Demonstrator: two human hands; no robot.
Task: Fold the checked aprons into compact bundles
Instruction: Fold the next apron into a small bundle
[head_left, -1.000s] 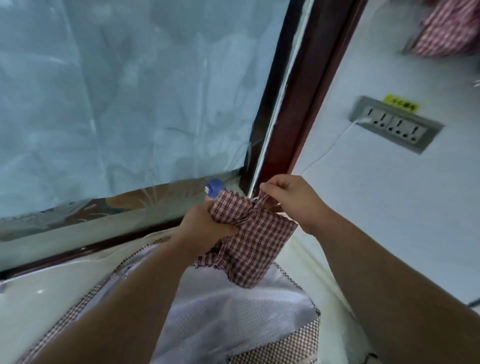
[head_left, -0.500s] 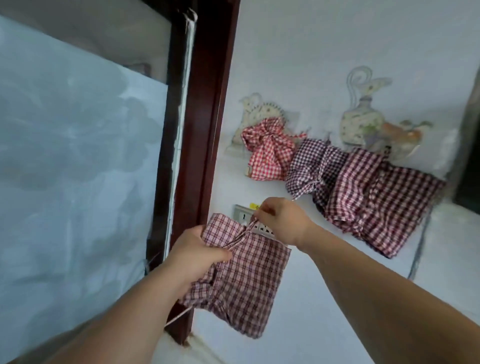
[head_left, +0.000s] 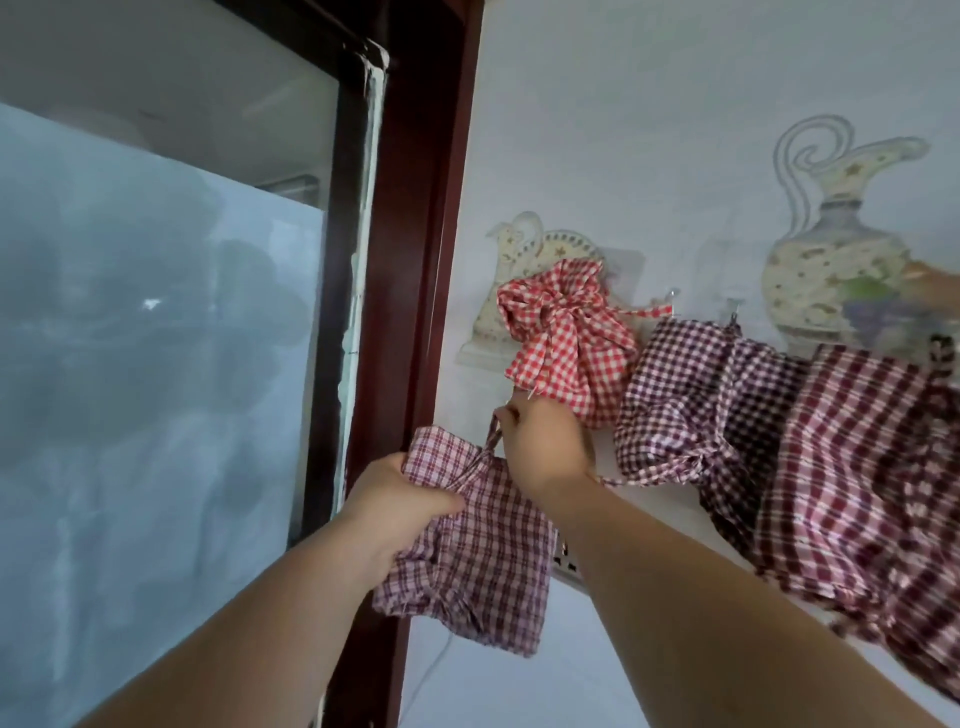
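Checked apron (head_left: 483, 561): folded maroon-and-white bundle held in the air before the wall, beside the dark door frame (head_left: 426, 260); lower edge hangs free
Left hand (head_left: 400, 509): forearm raised from lower left; fingers curled round the bundle's upper left corner
Right hand (head_left: 545, 447): forearm reaching up from lower right; fingertips pinch the tie (head_left: 491, 441), which runs straight down to the bundle
Wall, at right: red gingham bundle (head_left: 566, 338), purple gingham apron (head_left: 691, 395), dark red checked apron (head_left: 857, 493); hung side by side

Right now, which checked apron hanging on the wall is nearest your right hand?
The bright red-and-white checked apron bundle, just above the right hand; the purple-checked apron and maroon-checked apron hang farther right.
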